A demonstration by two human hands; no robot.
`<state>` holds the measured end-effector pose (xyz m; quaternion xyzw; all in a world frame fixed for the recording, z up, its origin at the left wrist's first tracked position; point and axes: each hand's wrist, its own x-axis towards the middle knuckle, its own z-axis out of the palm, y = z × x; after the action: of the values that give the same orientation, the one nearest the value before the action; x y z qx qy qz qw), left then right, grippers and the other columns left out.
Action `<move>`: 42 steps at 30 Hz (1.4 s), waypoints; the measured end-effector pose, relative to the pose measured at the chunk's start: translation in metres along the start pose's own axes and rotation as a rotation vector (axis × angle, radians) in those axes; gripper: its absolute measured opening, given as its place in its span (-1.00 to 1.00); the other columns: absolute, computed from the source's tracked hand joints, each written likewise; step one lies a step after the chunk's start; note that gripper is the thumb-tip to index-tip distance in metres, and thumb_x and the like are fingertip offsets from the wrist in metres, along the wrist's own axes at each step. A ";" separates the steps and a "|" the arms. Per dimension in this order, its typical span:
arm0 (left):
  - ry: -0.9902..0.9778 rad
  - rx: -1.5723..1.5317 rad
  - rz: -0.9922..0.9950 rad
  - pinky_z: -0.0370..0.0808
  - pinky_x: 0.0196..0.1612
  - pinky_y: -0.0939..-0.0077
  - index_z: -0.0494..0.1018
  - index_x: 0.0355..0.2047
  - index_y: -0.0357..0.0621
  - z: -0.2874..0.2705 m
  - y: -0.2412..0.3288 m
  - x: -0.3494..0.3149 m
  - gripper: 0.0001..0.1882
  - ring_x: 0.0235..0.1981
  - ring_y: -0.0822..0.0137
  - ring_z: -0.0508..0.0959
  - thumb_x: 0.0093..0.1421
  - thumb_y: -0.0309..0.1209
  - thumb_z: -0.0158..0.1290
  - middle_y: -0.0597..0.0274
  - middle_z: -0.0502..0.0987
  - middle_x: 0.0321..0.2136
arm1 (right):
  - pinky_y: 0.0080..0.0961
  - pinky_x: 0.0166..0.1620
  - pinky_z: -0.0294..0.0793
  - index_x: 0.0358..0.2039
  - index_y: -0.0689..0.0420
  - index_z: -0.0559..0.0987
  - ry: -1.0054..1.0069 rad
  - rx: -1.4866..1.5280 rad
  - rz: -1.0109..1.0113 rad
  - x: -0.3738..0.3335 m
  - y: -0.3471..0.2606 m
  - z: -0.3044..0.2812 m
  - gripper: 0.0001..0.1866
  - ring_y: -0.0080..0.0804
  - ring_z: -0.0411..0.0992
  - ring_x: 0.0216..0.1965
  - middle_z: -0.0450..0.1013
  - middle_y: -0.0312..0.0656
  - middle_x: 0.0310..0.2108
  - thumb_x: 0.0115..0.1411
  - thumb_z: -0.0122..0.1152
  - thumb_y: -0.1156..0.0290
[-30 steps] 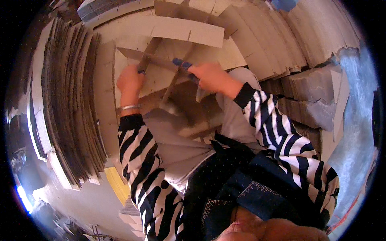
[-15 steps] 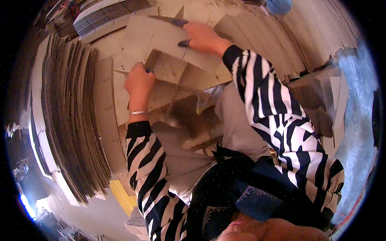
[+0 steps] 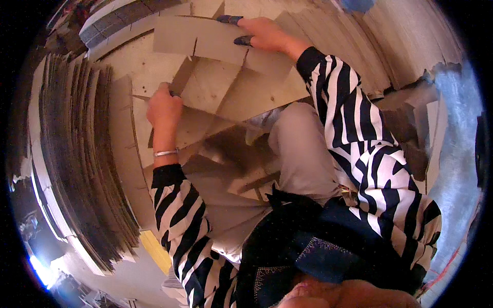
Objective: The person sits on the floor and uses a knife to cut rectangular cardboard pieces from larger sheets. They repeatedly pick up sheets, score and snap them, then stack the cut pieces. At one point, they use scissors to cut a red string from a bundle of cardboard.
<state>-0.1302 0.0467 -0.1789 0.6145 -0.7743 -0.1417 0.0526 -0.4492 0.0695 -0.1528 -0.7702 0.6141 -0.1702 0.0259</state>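
Between my hands is a cardboard divider [image 3: 205, 38], made of slotted grey-brown strips crossing each other to form open cells. My left hand [image 3: 165, 110] is closed on the left end of a near strip, its thumb against the board. At the far side, my right hand [image 3: 262, 35] pinches the top of the far strip. Dark covers sit on its thumb and forefinger, which are apart with the board between them. The divider stands on a pale board surface [image 3: 141, 64] in front of my knees. The fingers behind the strips are hidden.
A tall stack of cardboard sheets [image 3: 77, 154] stands at the left. More sheets lean at the far right [image 3: 354, 46], and a bundle of strips [image 3: 118, 23] lies at the far left. Blue sheeting [image 3: 457, 138] hangs at the right. A yellow piece [image 3: 155, 250] lies lower left.
My left hand has moved a little left and nearer; my right hand has moved slightly farther away. The divider's cells have spread wider, and the far strip has tilted.
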 end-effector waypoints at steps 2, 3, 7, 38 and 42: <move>0.026 0.001 0.029 0.49 -0.16 0.06 0.46 -0.09 -0.07 0.003 -0.002 0.001 -0.64 -0.15 -0.05 0.55 0.08 -0.38 -0.06 0.04 0.58 -0.21 | -0.05 -0.18 0.38 -0.12 0.16 0.40 -0.025 0.043 -0.069 -0.003 0.000 0.003 -0.63 0.16 0.40 -0.18 0.47 0.07 -0.28 0.01 0.15 0.46; 0.043 0.008 0.037 0.49 -0.16 0.06 0.46 -0.08 -0.07 0.001 -0.005 0.000 -0.64 -0.15 -0.05 0.55 0.08 -0.38 -0.06 0.03 0.58 -0.21 | -0.05 -0.20 0.38 -0.13 0.17 0.40 -0.034 0.071 -0.111 -0.002 -0.005 0.005 -0.64 0.16 0.40 -0.19 0.47 0.07 -0.29 0.00 0.13 0.52; 0.040 0.020 -0.003 0.49 -0.17 0.04 0.46 -0.10 -0.09 -0.002 -0.002 -0.001 -0.65 -0.15 -0.05 0.55 0.07 -0.39 -0.07 0.02 0.58 -0.22 | -0.05 -0.20 0.42 -0.17 0.12 0.44 -0.101 0.021 -0.042 -0.017 -0.055 0.019 -0.67 0.08 0.43 -0.20 0.47 -0.01 -0.29 -0.02 0.11 0.54; 0.005 -0.012 -0.018 0.47 -0.17 0.02 0.47 -0.13 -0.10 -0.010 0.022 -0.006 -0.68 -0.16 -0.11 0.55 0.08 -0.37 -0.04 -0.06 0.56 -0.21 | -0.02 -0.27 0.41 -0.19 0.08 0.47 -0.214 0.010 0.234 -0.020 -0.091 0.022 -0.70 0.09 0.46 -0.27 0.49 0.02 -0.34 0.01 0.01 0.43; 0.110 -0.094 0.116 0.47 -0.10 0.06 0.42 -0.02 -0.12 0.004 0.021 -0.006 -0.58 -0.09 -0.12 0.51 0.08 -0.32 0.00 -0.07 0.46 -0.01 | -0.05 -0.22 0.43 -0.22 0.13 0.47 -0.132 0.024 0.188 -0.029 -0.064 0.037 -0.72 0.08 0.45 -0.21 0.49 0.02 -0.28 0.01 0.04 0.39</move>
<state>-0.1492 0.0570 -0.1765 0.5724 -0.7969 -0.1409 0.1319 -0.3834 0.1067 -0.1786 -0.7184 0.6785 -0.1232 0.0914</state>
